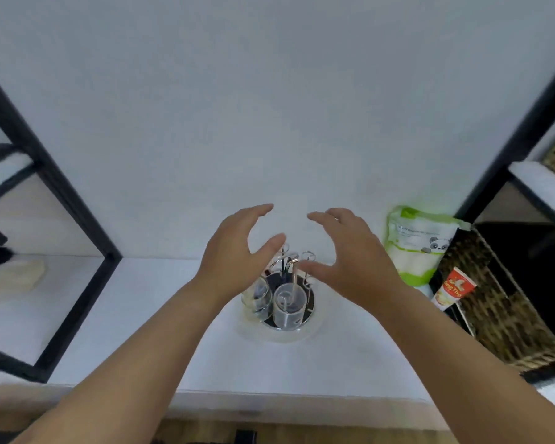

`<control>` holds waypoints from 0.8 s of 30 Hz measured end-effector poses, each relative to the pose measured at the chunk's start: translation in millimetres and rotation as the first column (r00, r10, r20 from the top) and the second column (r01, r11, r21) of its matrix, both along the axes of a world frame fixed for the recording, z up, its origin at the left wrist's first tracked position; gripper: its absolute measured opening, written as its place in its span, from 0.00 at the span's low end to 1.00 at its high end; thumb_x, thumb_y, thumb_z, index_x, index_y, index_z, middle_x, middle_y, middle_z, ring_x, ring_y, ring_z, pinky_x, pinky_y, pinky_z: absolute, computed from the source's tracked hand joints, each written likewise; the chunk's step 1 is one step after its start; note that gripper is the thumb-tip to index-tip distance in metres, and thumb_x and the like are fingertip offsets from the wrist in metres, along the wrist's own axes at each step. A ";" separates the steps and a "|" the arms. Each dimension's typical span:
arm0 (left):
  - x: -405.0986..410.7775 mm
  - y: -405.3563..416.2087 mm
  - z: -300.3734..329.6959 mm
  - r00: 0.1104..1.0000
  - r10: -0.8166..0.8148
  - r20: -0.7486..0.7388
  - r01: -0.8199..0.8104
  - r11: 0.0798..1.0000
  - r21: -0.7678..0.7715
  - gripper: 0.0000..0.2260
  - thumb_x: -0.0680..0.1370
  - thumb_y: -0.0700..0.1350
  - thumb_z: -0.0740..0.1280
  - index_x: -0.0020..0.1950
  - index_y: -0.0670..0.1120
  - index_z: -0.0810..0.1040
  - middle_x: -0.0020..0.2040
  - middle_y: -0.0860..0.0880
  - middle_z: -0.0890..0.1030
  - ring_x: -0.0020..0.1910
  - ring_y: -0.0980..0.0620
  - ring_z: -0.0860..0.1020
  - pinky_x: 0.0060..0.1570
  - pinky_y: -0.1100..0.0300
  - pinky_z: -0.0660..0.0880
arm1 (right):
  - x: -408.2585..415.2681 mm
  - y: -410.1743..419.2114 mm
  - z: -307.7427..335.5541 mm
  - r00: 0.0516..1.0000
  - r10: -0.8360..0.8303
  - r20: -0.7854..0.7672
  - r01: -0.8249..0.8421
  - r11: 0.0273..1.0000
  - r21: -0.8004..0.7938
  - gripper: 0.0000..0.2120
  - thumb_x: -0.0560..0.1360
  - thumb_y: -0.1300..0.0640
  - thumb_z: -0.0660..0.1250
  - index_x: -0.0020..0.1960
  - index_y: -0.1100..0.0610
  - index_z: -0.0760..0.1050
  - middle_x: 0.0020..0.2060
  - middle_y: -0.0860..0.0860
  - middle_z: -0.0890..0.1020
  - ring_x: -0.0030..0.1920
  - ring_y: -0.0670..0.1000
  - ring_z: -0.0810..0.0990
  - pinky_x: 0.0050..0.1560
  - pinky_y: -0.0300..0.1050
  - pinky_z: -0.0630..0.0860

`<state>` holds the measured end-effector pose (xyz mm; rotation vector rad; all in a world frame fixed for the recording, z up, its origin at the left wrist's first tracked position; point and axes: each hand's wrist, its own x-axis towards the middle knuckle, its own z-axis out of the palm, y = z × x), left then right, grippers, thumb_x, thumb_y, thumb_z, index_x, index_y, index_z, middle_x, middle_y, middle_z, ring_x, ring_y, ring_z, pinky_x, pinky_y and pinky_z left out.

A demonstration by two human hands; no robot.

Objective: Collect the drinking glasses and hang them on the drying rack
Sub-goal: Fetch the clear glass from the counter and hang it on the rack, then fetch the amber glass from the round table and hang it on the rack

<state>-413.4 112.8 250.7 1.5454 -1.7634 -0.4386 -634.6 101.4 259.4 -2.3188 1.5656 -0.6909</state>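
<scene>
While both hands hover spread and empty above it, left hand (234, 248) and right hand (350, 254), the drying rack (287, 283) on the counter (135, 315) already carries two glasses (287, 304); several hooks look free, and no loose glasses show.

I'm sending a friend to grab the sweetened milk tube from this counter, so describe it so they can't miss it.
Start at the white counter and look to its right end, where a woven basket stands. The tube leans against the basket's near-left side, just below the green pouch. It is the only red and orange thing there, slim with white lettering.
</scene>
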 end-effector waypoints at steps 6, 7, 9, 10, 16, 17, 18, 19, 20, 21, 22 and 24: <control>-53.9 24.8 153.0 0.980 -0.197 -0.028 0.191 0.970 -0.147 0.16 0.85 0.56 0.62 0.71 0.56 0.79 0.68 0.61 0.79 0.70 0.62 0.72 0.71 0.56 0.68 | -55.1 50.6 158.1 0.981 -0.106 0.160 0.129 0.981 -0.145 0.27 0.80 0.34 0.61 0.75 0.45 0.71 0.68 0.47 0.77 0.67 0.49 0.75 0.67 0.54 0.73; -67.2 32.4 181.6 0.971 -0.235 -0.046 0.225 0.960 -0.170 0.15 0.85 0.56 0.61 0.69 0.57 0.80 0.67 0.62 0.79 0.69 0.63 0.73 0.70 0.59 0.68 | -66.9 63.0 185.9 0.975 -0.121 0.187 0.152 0.975 -0.162 0.26 0.81 0.35 0.61 0.75 0.45 0.71 0.65 0.47 0.79 0.65 0.48 0.76 0.65 0.52 0.73; -96.4 49.8 237.2 0.946 -0.314 -0.083 0.292 0.933 -0.211 0.14 0.85 0.57 0.60 0.65 0.57 0.82 0.63 0.64 0.81 0.65 0.67 0.75 0.66 0.63 0.70 | -93.6 91.2 239.1 0.960 -0.152 0.237 0.200 0.960 -0.196 0.23 0.82 0.36 0.60 0.73 0.45 0.72 0.58 0.46 0.81 0.58 0.46 0.78 0.59 0.48 0.75; -112.5 59.0 263.4 0.929 -0.357 -0.095 0.328 0.916 -0.230 0.15 0.84 0.58 0.60 0.63 0.56 0.83 0.61 0.65 0.82 0.63 0.67 0.76 0.64 0.64 0.71 | -108.7 106.6 263.9 0.950 -0.173 0.261 0.232 0.949 -0.212 0.21 0.83 0.37 0.61 0.72 0.45 0.73 0.54 0.45 0.82 0.54 0.45 0.80 0.55 0.47 0.75; -232.7 115.8 379.9 0.793 -0.602 -0.095 0.554 0.777 -0.299 0.20 0.82 0.61 0.59 0.60 0.53 0.85 0.55 0.60 0.86 0.58 0.63 0.80 0.64 0.56 0.75 | -218.7 212.4 372.1 0.867 -0.356 0.349 0.458 0.846 -0.273 0.16 0.83 0.38 0.61 0.59 0.47 0.79 0.41 0.49 0.85 0.42 0.46 0.81 0.44 0.45 0.77; -257.2 125.9 392.0 0.765 -0.638 -0.084 0.590 0.748 -0.304 0.20 0.83 0.60 0.59 0.60 0.53 0.85 0.54 0.60 0.86 0.57 0.63 0.81 0.64 0.55 0.76 | -239.1 231.3 383.0 0.847 -0.394 0.357 0.498 0.822 -0.277 0.16 0.82 0.37 0.61 0.57 0.46 0.79 0.42 0.50 0.85 0.43 0.47 0.82 0.46 0.46 0.78; -282.1 136.4 402.2 0.737 -0.672 -0.073 0.624 0.717 -0.311 0.19 0.83 0.60 0.58 0.59 0.53 0.86 0.53 0.60 0.86 0.56 0.63 0.81 0.64 0.54 0.76 | -259.6 249.7 391.7 0.827 -0.428 0.363 0.536 0.796 -0.282 0.16 0.82 0.36 0.60 0.55 0.45 0.79 0.42 0.50 0.86 0.44 0.48 0.83 0.47 0.48 0.79; -307.8 147.2 411.1 0.706 -0.706 -0.058 0.657 0.684 -0.318 0.19 0.83 0.61 0.58 0.58 0.54 0.85 0.52 0.60 0.86 0.56 0.62 0.81 0.64 0.53 0.76 | -280.8 267.8 398.9 0.807 -0.460 0.369 0.570 0.769 -0.288 0.16 0.82 0.36 0.59 0.53 0.45 0.79 0.41 0.49 0.86 0.44 0.48 0.83 0.47 0.48 0.79; -334.2 158.8 418.2 0.674 -0.737 -0.042 0.689 0.649 -0.322 0.20 0.83 0.62 0.57 0.58 0.54 0.85 0.52 0.60 0.85 0.56 0.61 0.81 0.63 0.52 0.76 | -302.3 286.0 403.8 0.785 -0.493 0.376 0.605 0.743 -0.288 0.16 0.82 0.36 0.59 0.51 0.45 0.78 0.40 0.49 0.86 0.43 0.47 0.83 0.46 0.48 0.79; -361.2 170.7 424.0 0.642 -0.767 -0.027 0.720 0.614 -0.322 0.20 0.83 0.62 0.57 0.58 0.54 0.85 0.52 0.60 0.85 0.55 0.61 0.81 0.63 0.51 0.77 | -323.7 304.8 406.9 0.758 -0.527 0.383 0.639 0.715 -0.282 0.16 0.82 0.36 0.59 0.51 0.45 0.78 0.40 0.48 0.86 0.43 0.46 0.83 0.45 0.46 0.77; -388.1 183.4 427.9 0.608 -0.794 -0.015 0.750 0.580 -0.319 0.20 0.83 0.63 0.57 0.59 0.55 0.85 0.52 0.60 0.86 0.55 0.61 0.82 0.62 0.51 0.77 | -344.9 323.7 408.0 0.728 -0.564 0.389 0.676 0.686 -0.269 0.16 0.83 0.36 0.59 0.50 0.46 0.79 0.39 0.48 0.86 0.42 0.45 0.83 0.45 0.45 0.77; -441.5 210.7 431.3 0.532 -0.846 -0.001 0.805 0.507 -0.308 0.20 0.84 0.63 0.57 0.59 0.55 0.85 0.51 0.61 0.86 0.54 0.62 0.82 0.61 0.51 0.77 | -386.7 364.6 406.4 0.662 -0.638 0.394 0.744 0.623 -0.240 0.19 0.83 0.36 0.59 0.51 0.48 0.81 0.39 0.47 0.85 0.42 0.44 0.83 0.47 0.47 0.78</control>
